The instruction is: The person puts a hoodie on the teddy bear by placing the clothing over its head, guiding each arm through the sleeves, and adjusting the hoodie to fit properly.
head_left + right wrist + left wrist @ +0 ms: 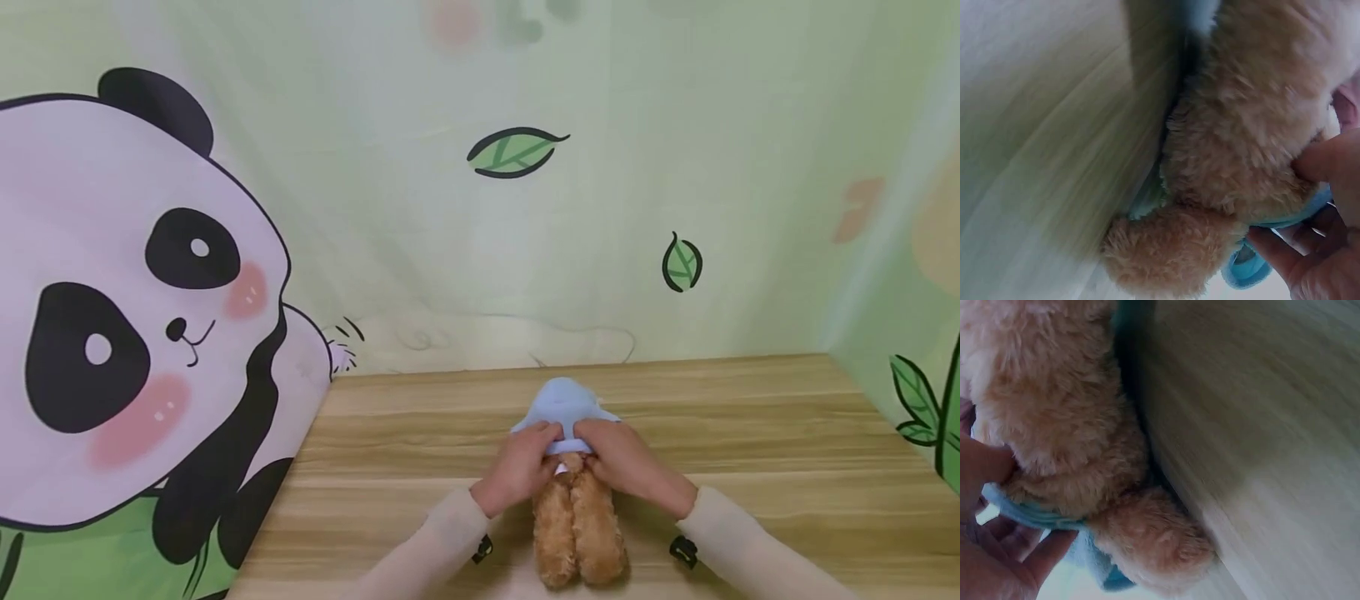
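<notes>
A brown plush toy (577, 533) lies on the wooden table with its two furry legs toward me. A light blue cloth garment (564, 402) covers its upper part. My left hand (519, 462) pinches the left side of the garment's hem, and my right hand (630, 457) grips the right side. Between the hands, a small round brown tuft (573, 462) shows below the hem, beside a bit of white. In the left wrist view, thumb and fingers meet around the blue edge (1041, 515) against the fur. The right wrist view shows a similar hold. The toy's head is hidden.
The wood-grain table (405, 433) runs back to a pale green cloth backdrop (420, 225) printed with leaves. A large printed panda (225, 367) fills the left side. Black clips (683, 551) show beneath both wrists.
</notes>
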`<state>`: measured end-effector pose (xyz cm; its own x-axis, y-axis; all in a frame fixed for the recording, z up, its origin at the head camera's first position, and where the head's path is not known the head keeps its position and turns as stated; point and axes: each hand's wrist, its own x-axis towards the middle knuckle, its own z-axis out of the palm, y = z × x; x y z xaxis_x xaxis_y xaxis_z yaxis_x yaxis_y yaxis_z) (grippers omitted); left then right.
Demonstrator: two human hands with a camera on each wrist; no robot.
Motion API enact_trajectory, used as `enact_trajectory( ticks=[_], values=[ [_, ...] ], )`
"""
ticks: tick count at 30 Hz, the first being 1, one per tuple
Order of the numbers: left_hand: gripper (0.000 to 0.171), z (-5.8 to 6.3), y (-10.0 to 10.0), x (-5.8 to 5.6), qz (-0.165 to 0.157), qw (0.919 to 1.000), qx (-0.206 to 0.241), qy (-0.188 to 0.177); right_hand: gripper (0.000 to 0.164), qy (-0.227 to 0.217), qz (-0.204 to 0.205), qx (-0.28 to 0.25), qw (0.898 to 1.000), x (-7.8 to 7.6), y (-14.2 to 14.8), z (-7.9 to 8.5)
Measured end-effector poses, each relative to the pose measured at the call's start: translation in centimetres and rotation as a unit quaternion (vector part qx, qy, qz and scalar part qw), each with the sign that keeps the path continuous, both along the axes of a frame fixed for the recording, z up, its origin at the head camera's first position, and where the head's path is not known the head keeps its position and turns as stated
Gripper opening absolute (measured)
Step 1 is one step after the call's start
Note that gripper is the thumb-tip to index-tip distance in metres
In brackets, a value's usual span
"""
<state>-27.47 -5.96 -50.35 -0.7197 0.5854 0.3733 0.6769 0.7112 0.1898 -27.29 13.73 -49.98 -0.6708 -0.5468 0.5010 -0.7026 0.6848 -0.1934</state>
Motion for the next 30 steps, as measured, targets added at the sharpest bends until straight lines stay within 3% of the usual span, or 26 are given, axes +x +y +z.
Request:
enact_trajectory(
  ticks=[7,16,21,30],
  values=[
    [0.014,-0.1,1.6,0.6,0.087,0.9952,-0.031,0.033,0.025,0.047,-0.021,0.012,0.999,0.1,-0.3,-0.7],
    [0.013,-1.2,2.8,1.4,0.142,0.9863,-0.072,0.045,0.022,0.069,-0.093,0.049,0.992,0.9,-1.0,-2.0],
    [0.016,-1.5,2.5,1.6,0.127,0.9872,-0.074,0.061,0.023,0.079,-0.111,0.063,0.989,1.5,-1.3,-2.1],
    [0.019,-1.3,0.3,2.6,0.05,0.9963,-0.033,0.062,0.022,0.107,-0.083,0.048,0.99,2.7,-0.7,-2.0]
  ],
)
